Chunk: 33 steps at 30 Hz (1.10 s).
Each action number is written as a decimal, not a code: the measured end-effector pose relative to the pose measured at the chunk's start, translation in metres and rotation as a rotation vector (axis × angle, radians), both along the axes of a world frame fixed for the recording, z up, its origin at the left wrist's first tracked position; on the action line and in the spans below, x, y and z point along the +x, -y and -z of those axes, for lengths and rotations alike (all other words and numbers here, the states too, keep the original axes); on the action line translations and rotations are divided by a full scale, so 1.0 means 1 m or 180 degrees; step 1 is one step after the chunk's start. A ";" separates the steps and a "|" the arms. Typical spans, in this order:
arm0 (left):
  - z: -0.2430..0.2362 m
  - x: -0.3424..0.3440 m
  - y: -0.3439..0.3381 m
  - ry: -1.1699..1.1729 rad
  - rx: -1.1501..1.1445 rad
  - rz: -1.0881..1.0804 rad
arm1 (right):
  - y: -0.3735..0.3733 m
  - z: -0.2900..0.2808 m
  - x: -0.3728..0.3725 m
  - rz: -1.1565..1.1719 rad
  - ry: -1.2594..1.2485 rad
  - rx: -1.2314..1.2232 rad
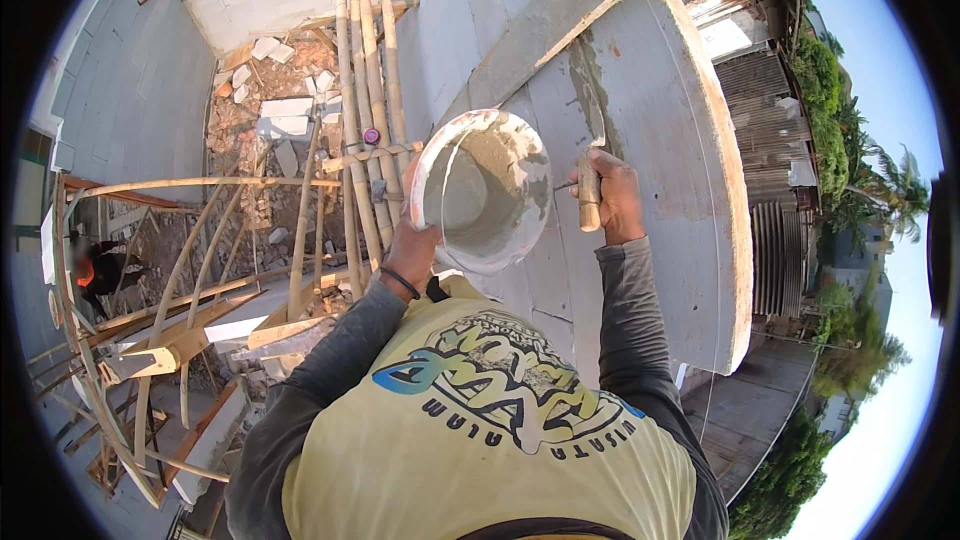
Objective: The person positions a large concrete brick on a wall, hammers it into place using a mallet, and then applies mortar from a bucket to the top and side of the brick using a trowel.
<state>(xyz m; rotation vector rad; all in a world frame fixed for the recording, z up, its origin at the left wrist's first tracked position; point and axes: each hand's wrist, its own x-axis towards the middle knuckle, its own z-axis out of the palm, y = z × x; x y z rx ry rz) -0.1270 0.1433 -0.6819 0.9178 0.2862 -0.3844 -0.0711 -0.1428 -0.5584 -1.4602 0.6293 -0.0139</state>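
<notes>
My left hand [413, 254] is closed on the near-left rim of a round bucket [535, 232], which tilts so that its inside faces up toward me. Wet grey mortar [503, 198] coats the bucket's inner wall and bottom. To the right of the bucket, my right hand [620, 198] grips the wooden handle of a trowel [589, 202]. The trowel's blade is seen nearly edge-on and is hard to make out against the grey block wall [655, 140]. Just beyond it, a darker wet mortar streak [592, 80] runs along the wall's blocks.
Bamboo poles [362, 70] stand left of the bucket, tied to a crosspiece. Below them lie rubble [285, 155] and a bamboo frame [200, 280]. Another person [98, 275] is low at the far left. The wall's rough edge [738, 270] drops toward corrugated roofs [775, 250] on the right.
</notes>
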 end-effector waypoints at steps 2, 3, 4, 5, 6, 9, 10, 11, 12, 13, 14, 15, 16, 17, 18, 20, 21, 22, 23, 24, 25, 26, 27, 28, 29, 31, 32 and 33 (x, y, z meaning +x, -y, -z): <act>0.020 0.001 -0.001 0.0111 0.0270 0.0004 | 0.006 -0.008 0.008 -0.0061 0.0050 0.0389; 0.030 0.000 -0.002 0.0161 0.0410 0.0027 | 0.014 -0.012 0.013 -0.0134 0.0087 0.0649; 0.026 0.001 -0.003 0.0072 0.0280 -0.0020 | 0.020 -0.017 0.018 -0.0192 0.0148 0.0902; 0.022 0.001 -0.002 -0.0014 0.0149 -0.0066 | 0.023 -0.020 0.020 -0.0302 0.0104 0.0927; 0.017 0.002 -0.002 -0.0099 0.0019 -0.0112 | 0.023 -0.020 0.016 -0.0177 0.0172 0.0926; 0.015 0.003 -0.008 0.0022 0.0045 -0.0087 | 0.010 -0.024 -0.001 0.0065 0.0302 0.0829; 0.017 0.002 -0.009 0.0077 0.0074 -0.0108 | 0.006 -0.024 -0.008 0.0094 0.0337 0.0725; 0.019 0.001 -0.010 0.0134 0.0106 -0.0129 | 0.000 -0.026 -0.014 0.0122 0.0376 0.0624; 0.021 0.000 -0.010 0.0188 0.0140 -0.0151 | -0.008 -0.027 -0.020 0.0136 0.0401 0.0462; 0.021 0.001 -0.010 0.0169 0.0125 -0.0198 | -0.020 -0.032 -0.027 0.0186 0.0463 0.0311; 0.021 0.000 -0.010 0.0148 0.0112 -0.0242 | -0.026 -0.035 -0.030 0.0240 0.0521 0.0164; 0.021 -0.003 -0.011 0.0124 0.0101 -0.0282 | -0.023 -0.029 -0.022 0.0138 0.0406 0.0334; 0.019 -0.003 -0.012 0.0069 0.0157 -0.0262 | -0.019 -0.021 -0.013 0.0037 0.0308 0.0351; 0.014 -0.002 -0.013 0.0037 0.0215 -0.0197 | -0.013 -0.013 -0.005 -0.0022 0.0233 0.0367; 0.009 -0.002 -0.015 0.0004 0.0275 -0.0129 | -0.006 -0.005 0.004 -0.0075 0.0157 0.0383; 0.010 -0.001 -0.021 -0.0037 0.0420 0.0015 | 0.002 0.014 0.030 0.0082 0.0209 0.0580; 0.008 0.002 -0.025 -0.0071 0.0451 0.0078 | -0.001 0.014 0.045 0.0139 0.0226 0.0567; 0.006 0.005 -0.029 -0.0103 0.0481 0.0153 | -0.004 0.012 0.059 0.0197 0.0236 0.0565; 0.003 0.002 -0.031 -0.0200 0.0444 0.0176 | -0.008 0.011 0.067 0.0204 0.0200 0.0555; -0.002 0.003 -0.033 -0.0298 0.0405 0.0192 | -0.009 0.007 0.071 0.0288 0.0319 0.0638; -0.017 0.001 -0.028 -0.0243 0.0288 0.0057 | -0.014 0.002 0.074 0.0311 0.0393 0.0692; -0.017 0.003 -0.028 -0.0213 0.0296 0.0133 | -0.017 -0.005 0.075 0.0325 0.0466 0.0744; -0.014 0.006 -0.029 -0.0182 0.0302 0.0199 | -0.016 -0.015 0.076 0.0401 0.0501 0.0761; -0.009 0.008 -0.028 -0.0165 0.0317 0.0286 | -0.007 -0.013 0.075 0.0389 0.0499 0.0934; 0.001 0.005 -0.028 -0.0140 0.0270 0.0257 | 0.001 -0.013 0.075 0.0355 0.0480 0.1096; 0.021 0.006 -0.024 -0.0061 0.0157 0.0186 | 0.016 -0.014 0.065 0.0203 0.0363 0.1130; 0.020 0.006 -0.022 -0.0025 0.0089 0.0211 | 0.021 -0.015 0.052 0.0203 0.0442 0.1161; 0.017 0.002 -0.023 0.0015 0.0032 0.0144 | 0.018 -0.015 0.042 0.0111 0.0508 0.1210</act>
